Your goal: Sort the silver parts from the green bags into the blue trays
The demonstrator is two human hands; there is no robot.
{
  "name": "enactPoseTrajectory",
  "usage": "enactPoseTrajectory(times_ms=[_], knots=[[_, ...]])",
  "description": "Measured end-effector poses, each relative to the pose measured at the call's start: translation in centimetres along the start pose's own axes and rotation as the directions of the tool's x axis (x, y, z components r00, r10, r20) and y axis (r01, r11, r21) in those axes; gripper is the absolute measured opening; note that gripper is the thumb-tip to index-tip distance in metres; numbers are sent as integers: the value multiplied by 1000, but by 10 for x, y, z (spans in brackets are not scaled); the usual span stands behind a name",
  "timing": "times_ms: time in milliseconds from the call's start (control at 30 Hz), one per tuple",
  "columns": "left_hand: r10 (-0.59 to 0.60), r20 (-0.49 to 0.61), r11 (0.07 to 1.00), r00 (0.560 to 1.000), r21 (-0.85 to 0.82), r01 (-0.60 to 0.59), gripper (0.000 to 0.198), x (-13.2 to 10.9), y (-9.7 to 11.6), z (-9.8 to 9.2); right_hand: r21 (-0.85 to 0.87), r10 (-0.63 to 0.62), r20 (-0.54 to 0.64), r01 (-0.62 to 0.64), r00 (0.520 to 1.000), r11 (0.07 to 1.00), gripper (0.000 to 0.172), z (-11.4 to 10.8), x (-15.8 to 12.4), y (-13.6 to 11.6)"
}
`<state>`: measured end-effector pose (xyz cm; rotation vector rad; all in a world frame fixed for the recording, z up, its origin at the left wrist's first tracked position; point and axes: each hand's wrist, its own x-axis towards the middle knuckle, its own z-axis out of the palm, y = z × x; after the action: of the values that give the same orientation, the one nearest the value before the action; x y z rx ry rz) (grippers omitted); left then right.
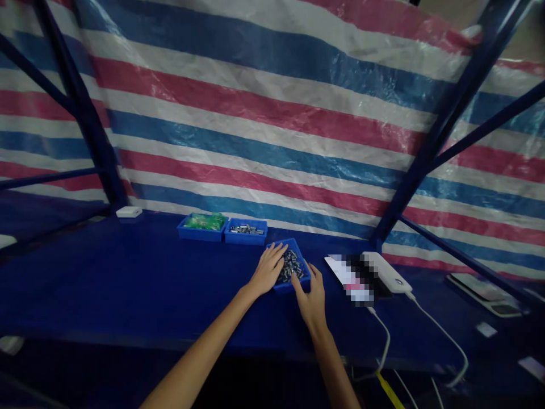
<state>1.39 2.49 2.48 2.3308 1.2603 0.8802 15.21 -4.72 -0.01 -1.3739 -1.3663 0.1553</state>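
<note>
A small blue plastic bin [297, 247] stands turned at an angle on the blue table, filled with many small metal parts [291, 266] that look like screws or bolts. My left hand [269, 268] lies across the bin's left side, its fingers stretched out over the rim and the parts. At the right wall, my right hand [313, 292] has its thumb over the near rim and its fingers along the outside, gripping the bin. Part of the bin's left wall is hidden under my left hand.
Behind stand a blue bin of metal cylinders [246, 229] and one of green packets [205, 221]. To the right lie a phone [347, 278], a white power bank [386, 272] with cables, and a scale [483, 293]. Blue posts [419, 150] and a striped sheet [264, 125] border the table.
</note>
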Motion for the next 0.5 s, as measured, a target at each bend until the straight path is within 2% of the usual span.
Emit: enactPoseTrajectory(times_ms=[200,367,433,500], knots=[[-30,9,1000,1000,-1,30,49,-9,-4,-4,-4,-50,15,50,999,999,52,4,-3,-17],[16,144,995,989,93,-29,44,-17,-7,6,7,-92,41,92,995,996,55,11,-5,-25],[-26,170,995,985,104,8,46,-18,-7,9,-2,-98,57,98,994,995,56,12,-6,-25],[-113,127,992,985,72,105,50,-16,-5,11,1,-81,90,81,993,997,58,13,-6,-24]])
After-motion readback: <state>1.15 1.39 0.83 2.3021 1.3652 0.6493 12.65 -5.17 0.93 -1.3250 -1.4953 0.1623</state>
